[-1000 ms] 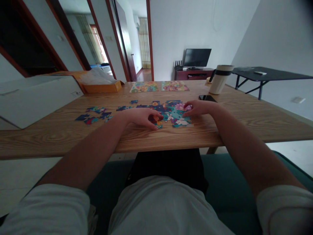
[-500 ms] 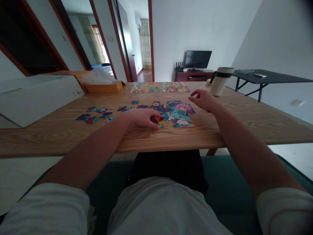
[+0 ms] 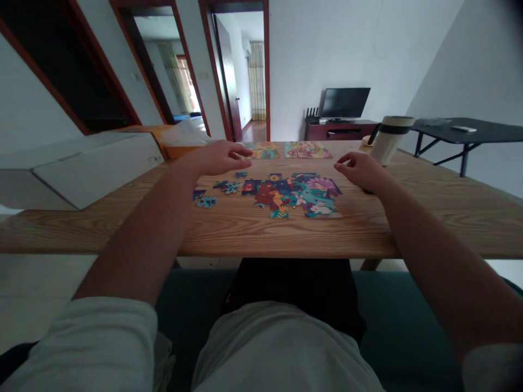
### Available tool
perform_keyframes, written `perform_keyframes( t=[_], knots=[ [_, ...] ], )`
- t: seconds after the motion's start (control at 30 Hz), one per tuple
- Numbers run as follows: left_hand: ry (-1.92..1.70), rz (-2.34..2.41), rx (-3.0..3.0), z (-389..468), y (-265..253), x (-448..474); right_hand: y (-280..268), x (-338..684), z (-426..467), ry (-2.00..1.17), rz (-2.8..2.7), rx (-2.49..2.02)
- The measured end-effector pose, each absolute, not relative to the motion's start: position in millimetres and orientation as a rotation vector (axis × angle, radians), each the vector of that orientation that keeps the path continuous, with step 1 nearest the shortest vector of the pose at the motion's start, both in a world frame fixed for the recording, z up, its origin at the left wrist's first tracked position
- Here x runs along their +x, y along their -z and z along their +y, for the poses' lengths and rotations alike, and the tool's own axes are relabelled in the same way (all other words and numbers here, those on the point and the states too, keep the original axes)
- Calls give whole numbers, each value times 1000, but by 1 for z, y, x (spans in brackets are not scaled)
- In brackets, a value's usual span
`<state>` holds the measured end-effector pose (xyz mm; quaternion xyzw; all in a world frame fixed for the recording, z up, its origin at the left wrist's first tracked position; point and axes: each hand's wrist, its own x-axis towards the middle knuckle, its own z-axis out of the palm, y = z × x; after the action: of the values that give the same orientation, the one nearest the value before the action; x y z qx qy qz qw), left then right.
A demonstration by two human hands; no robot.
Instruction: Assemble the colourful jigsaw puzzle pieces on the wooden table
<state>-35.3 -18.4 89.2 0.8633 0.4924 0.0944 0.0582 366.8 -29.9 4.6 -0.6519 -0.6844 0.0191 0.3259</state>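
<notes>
A partly joined jigsaw puzzle (image 3: pixel 300 195) with animals on a dark blue and teal ground lies flat on the wooden table (image 3: pixel 253 239). My left hand (image 3: pixel 223 157) is raised above the table, left of the puzzle's far side, with its fingers apart and nothing seen in them. Below it lie loose puzzle pieces (image 3: pixel 207 202) and a small joined cluster (image 3: pixel 229 187); my forearm hides others. Just right of the puzzle is my right hand (image 3: pixel 358 167), fingers loosely bent, thumb apart, holding nothing that I can see.
Two colourful picture sheets (image 3: pixel 307 150) lie farther back. A cream tumbler (image 3: pixel 390 142) with a dark band stands beyond my right hand. At the left are a long white box (image 3: pixel 110 163) and an orange box (image 3: pixel 171 151) with clear plastic. A black folding table (image 3: pixel 486 130) stands at the right.
My left hand has lifted from the puzzle's near left side and moved away and left, uncovering the puzzle's left part. My right hand stays beside the puzzle. The view has turned slightly left.
</notes>
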Motion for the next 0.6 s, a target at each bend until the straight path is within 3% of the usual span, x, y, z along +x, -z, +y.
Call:
perform_keyframes(
  t=[0.3,0.6],
  knots=[
    [213,1930,2322,33,-72,-154,-5,367,-31,-47,-1810,-1767],
    [255,1946,2189,32,-50,-222,-4,367,-32,-73,-1851,-1787]
  ],
)
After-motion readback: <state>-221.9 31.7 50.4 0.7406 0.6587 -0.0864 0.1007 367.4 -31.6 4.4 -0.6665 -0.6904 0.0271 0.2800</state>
